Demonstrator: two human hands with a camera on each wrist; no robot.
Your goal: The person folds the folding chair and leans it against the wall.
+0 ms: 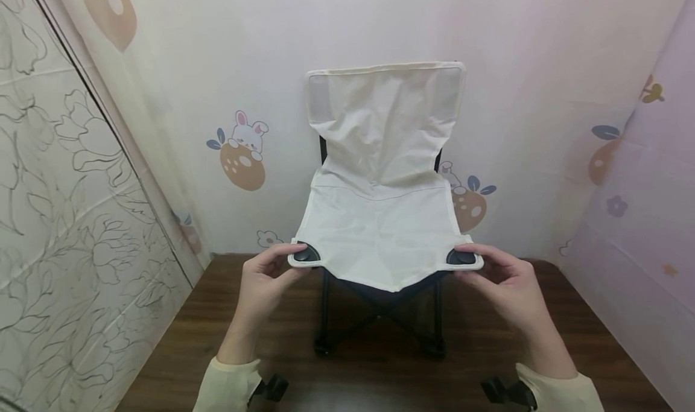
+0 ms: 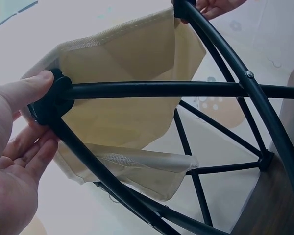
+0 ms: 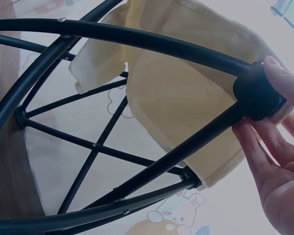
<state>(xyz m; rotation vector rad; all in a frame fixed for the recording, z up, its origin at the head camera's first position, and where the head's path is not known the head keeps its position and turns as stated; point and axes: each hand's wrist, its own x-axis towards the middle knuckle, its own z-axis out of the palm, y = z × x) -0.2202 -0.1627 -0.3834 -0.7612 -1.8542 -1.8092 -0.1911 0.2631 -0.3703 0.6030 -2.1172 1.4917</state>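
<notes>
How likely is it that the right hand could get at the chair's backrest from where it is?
Probably yes, once it lets go: the right hand holds a black front corner of the seat. Nothing visible blocks the way over the seat to the backrest, though reach is hard to judge.

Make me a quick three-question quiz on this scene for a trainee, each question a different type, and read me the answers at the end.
1. True or false: the chair is lying on its side, folded flat.
2. Multiple choice: what colour are the frame tubes?
a) white
b) red
c) black or very dark
3. Fill in the blank: the left hand and the right hand each grip one front ____ of the seat.

Key:
1. False; it is upright and unfolded.
2. c
3. corner
</notes>
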